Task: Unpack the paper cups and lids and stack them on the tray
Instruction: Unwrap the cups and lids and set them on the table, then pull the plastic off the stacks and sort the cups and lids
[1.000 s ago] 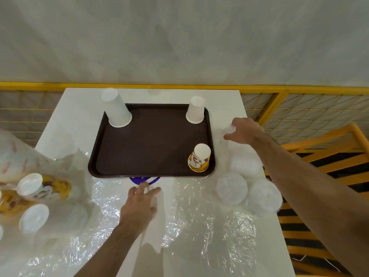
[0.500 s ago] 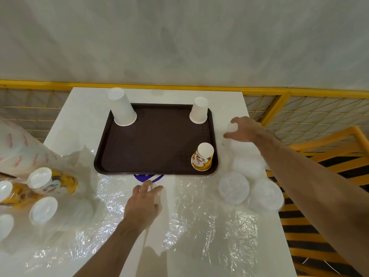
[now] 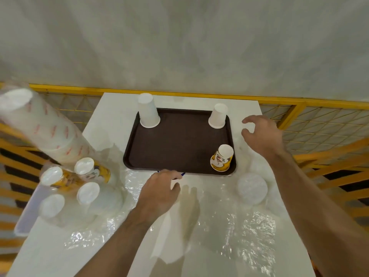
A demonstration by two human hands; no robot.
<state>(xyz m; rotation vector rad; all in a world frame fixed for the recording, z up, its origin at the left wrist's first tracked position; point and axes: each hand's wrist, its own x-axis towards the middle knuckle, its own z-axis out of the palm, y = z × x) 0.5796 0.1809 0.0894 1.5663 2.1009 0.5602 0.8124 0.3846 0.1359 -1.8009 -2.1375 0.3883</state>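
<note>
A dark brown tray (image 3: 179,140) lies on the white table. Three upside-down cup stacks stand on it: a tall white one (image 3: 148,111) at the back left, a shorter white one (image 3: 218,115) at the back right, and a yellow printed one (image 3: 222,158) at the front right. Translucent lids (image 3: 252,187) lie right of the tray's front corner. My left hand (image 3: 159,189) rests on clear plastic wrap (image 3: 215,222) at the tray's front edge, fingers slightly bent. My right hand (image 3: 259,132) hovers right of the tray with fingers curved and spread; I see nothing clearly held.
At the left, several packed cups (image 3: 85,172) lie on their sides in plastic, and a long sleeve of white cups (image 3: 46,132) leans over them. Something blue (image 3: 182,173) peeks from under the tray's front edge. Yellow railings (image 3: 319,120) surround the table.
The view has shifted left, bringing the cup sleeve into sight. My right hand's fingers have spread apart beside the tray. My left hand has bent its fingers at the tray's edge.
</note>
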